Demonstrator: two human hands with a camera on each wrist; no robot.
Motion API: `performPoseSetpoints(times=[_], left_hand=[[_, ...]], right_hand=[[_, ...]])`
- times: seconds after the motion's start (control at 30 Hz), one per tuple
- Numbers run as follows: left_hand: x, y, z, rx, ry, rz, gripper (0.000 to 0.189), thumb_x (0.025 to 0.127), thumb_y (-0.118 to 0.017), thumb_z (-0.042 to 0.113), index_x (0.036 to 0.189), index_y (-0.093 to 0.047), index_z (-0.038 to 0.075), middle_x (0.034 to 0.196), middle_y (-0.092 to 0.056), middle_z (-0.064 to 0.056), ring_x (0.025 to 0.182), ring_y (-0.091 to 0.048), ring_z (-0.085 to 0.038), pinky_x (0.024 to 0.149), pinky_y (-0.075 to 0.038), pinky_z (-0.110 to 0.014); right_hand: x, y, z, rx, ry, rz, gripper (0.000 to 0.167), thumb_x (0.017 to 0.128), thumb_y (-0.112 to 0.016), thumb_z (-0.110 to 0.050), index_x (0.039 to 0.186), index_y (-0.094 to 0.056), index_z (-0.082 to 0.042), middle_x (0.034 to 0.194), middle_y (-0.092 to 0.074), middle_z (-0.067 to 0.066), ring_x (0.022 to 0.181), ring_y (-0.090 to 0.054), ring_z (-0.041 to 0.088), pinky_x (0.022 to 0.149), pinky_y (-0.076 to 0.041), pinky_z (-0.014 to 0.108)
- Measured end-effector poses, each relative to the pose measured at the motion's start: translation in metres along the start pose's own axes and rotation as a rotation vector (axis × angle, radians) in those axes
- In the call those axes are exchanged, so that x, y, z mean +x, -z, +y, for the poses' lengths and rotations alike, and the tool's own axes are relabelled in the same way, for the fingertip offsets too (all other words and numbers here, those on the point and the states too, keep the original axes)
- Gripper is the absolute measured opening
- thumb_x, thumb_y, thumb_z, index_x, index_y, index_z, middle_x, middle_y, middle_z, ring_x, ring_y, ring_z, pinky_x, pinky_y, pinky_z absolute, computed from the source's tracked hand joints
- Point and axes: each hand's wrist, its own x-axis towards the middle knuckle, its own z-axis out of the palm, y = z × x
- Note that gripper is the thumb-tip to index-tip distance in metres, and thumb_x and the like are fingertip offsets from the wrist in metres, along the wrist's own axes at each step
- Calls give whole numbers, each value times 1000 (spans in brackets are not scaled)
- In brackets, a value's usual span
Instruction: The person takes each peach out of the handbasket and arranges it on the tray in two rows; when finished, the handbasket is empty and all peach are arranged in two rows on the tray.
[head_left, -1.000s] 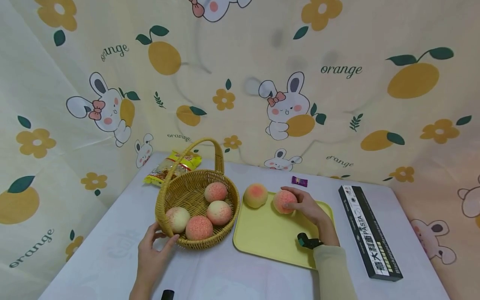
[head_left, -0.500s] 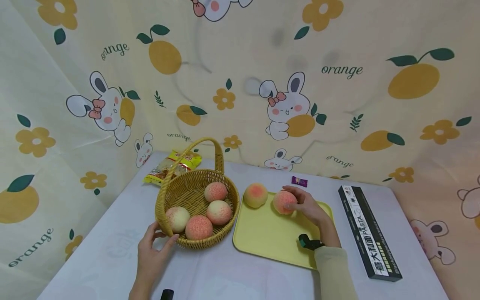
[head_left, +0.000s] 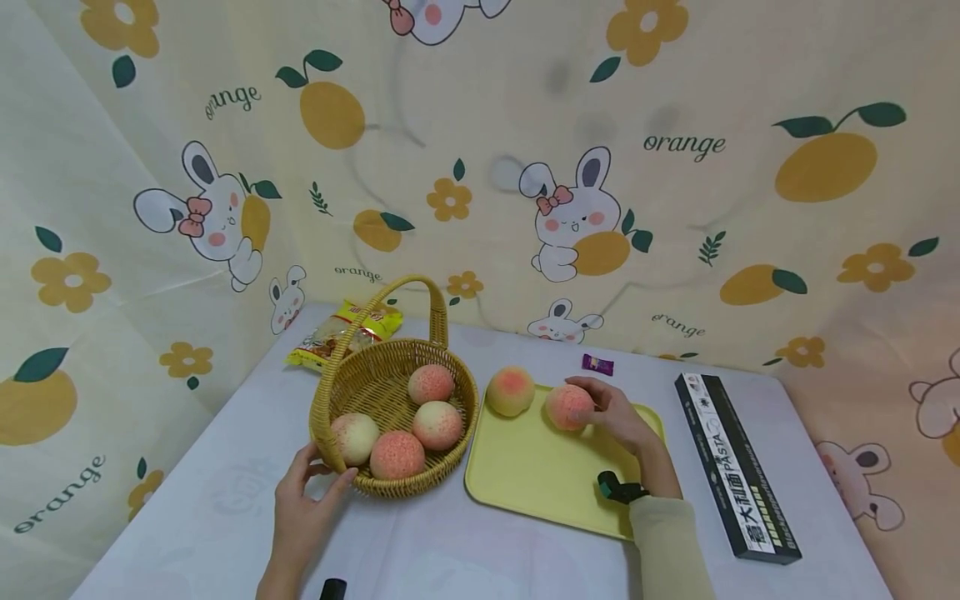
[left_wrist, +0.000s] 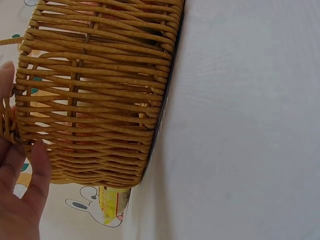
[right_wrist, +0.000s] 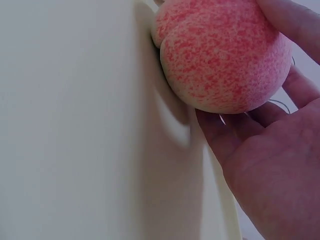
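Observation:
With its thumb and fingers, my right hand (head_left: 622, 421) grips a speckled pink peach (head_left: 567, 408) over the back of the yellow tray (head_left: 536, 479). The right wrist view has this peach (right_wrist: 225, 60) large, close to the tray's pale surface, with the fingers curled under it. A second peach (head_left: 511, 392) sits at the tray's back left corner. My left hand (head_left: 306, 508) holds the wicker basket (head_left: 401, 487) by its front left rim, near the handle's foot; the left wrist view shows the thumb (left_wrist: 41, 162) against the weave. Several pink and cream peaches lie inside the basket.
Behind the basket lies a yellow snack bag (head_left: 330, 337). A small purple wrapped candy (head_left: 597, 364) is beyond the tray. On the right rests a long black pasta box (head_left: 738, 467). A printed curtain (head_left: 480, 125) hangs along the white table's (head_left: 450, 558) back edge.
Both hands keep their places on the basket and the peach. Only the head view shifts very slightly.

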Motion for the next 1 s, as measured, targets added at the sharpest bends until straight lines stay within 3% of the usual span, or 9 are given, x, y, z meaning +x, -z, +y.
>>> performPoseSetpoints(times=[0.3,0.53,0.67,0.83,1.0], left_hand=[[0,0,-1,8,16,0,51,71,-80,-17,117,-60,-10,101,-67,-18,89,-57,-1,80,-45,-16],[0,-1,-1,0,-14,4,52,69,-79,-18,117,-59,-12,101,-66,-20,87,-58,-4,79,-46,-16],[0,-1,-1,2,-20,6,52,69,-79,-18,117,-59,-12,102,-66,-20,86,-59,-5,79,-47,-17],[0,-1,1,2,-1,5,52,70,-80,-18,117,-60,-12,102,-66,-18,86,-59,-5,80,-47,-17],[0,0,1,2,9,2,52,70,-80,-17,117,-60,-11,103,-67,-19,87,-58,-3,80,-47,-17]], right_hand=[[0,-1,0,7,2,-22,68,87,-73,-1,148,-42,0,147,-44,22,123,-50,24,98,-45,21],[0,-1,1,16,7,-4,69,86,-73,1,147,-41,2,147,-44,25,124,-48,33,97,-45,21],[1,1,-4,-9,34,0,66,89,-70,2,148,-39,4,149,-41,26,131,-43,40,108,-40,34],[8,1,-25,-48,133,39,59,91,-68,-2,144,-43,4,147,-42,29,139,-36,42,118,-19,54],[27,-11,-55,-21,213,14,57,91,-70,-3,142,-46,4,143,-48,23,135,-39,42,118,-20,56]])
